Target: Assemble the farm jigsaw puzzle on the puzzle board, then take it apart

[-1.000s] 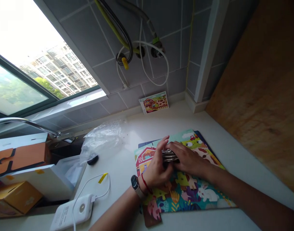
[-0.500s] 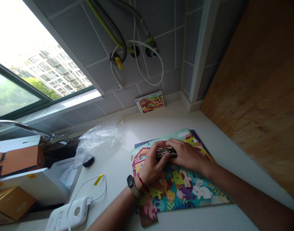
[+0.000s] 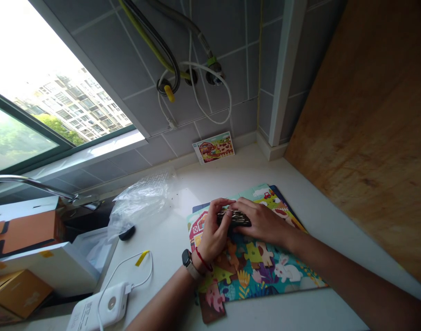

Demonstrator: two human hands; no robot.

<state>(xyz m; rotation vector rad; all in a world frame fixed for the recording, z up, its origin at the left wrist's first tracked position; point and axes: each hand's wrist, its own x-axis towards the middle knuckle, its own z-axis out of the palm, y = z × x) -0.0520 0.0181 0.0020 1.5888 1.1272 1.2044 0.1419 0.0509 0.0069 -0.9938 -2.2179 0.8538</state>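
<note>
A thick stack of puzzle pieces, seen edge-on with pale and dark layers, is gripped between my two hands over the puzzle. My left hand closes on its left side, thumb across the edges. On the right end, my right hand curls its fingers over the top. Beneath them lies a colourful farm-scene jigsaw puzzle, with a barn, a rabbit and plants. At its lower left corner, a piece with a pink pig juts past the edge. The hands hide the puzzle's middle.
A picture card of the farm scene leans on the tiled wall. Left of the puzzle are a crumpled clear plastic bag, a white power bank with a cable, and boxes. A wooden panel stands at right.
Both hands and the stack have shifted slightly left. My left thumb has moved up along the stack's edges. The puzzle beneath looks unchanged, and the view has shifted a little.
</note>
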